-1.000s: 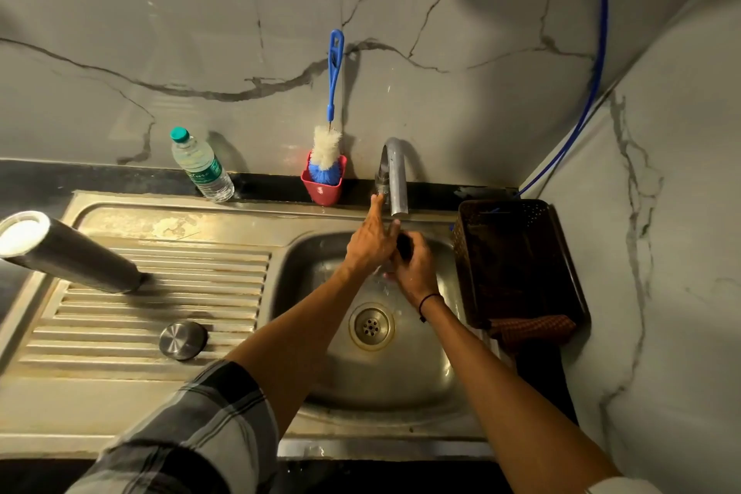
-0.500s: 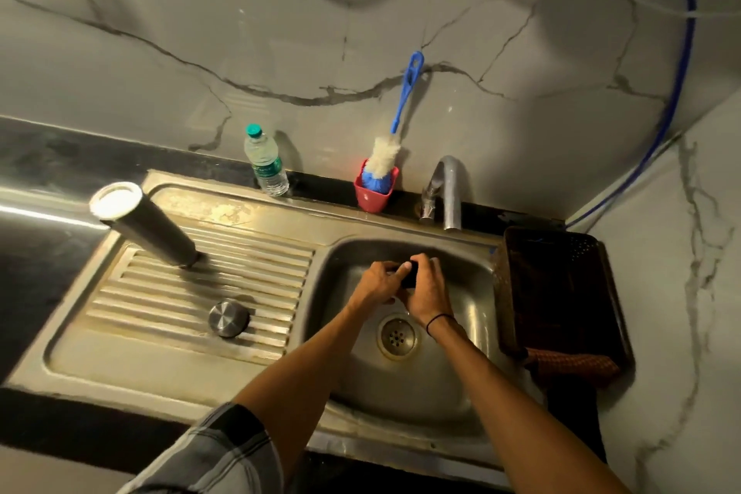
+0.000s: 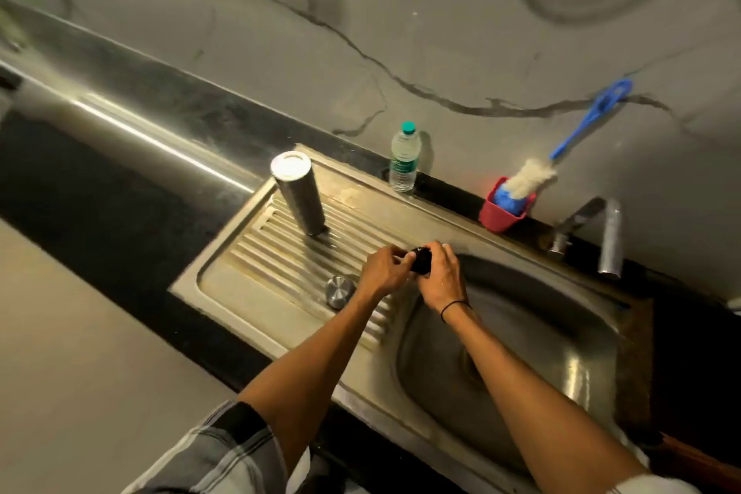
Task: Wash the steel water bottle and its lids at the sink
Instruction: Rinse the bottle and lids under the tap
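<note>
Black small lid (image 3: 421, 260) sits pinched between both hands, over the boundary of draining board and basin, near frame centre. Left hand (image 3: 383, 271) at 9 o'clock of the lid, fingers curled round its edge. Right hand (image 3: 440, 278) at 3 o'clock of it, fingers and thumb curled on it too; thin black band on that wrist. Lid mostly hidden by fingers, shape unclear.

Steel water bottle (image 3: 297, 197) stands mouth-down on the ribbed draining board (image 3: 248, 277), at 10 o'clock from the hands, well apart from them, its flat base facing the camera. Round steel lid (image 3: 340, 292) lies flat on the ribs at 7 o'clock of the left hand, just beside the left wrist, not touching it as far as visible.

Sink basin (image 3: 561, 333) at 4 o'clock of the hands, right forearm crossing over it. Tap (image 3: 601, 237) at 2 o'clock, spout over the basin's far rim. Red cup (image 3: 506, 211) at 1 o'clock on the back ledge, holding a blue-handled bottle brush (image 3: 561, 148) leaning against the marble wall. Clear plastic bottle (image 3: 405, 157) with green cap upright at 12 o'clock on the ledge. Plaid sleeve (image 3: 208, 453) at 7 o'clock, bottom edge.
</note>
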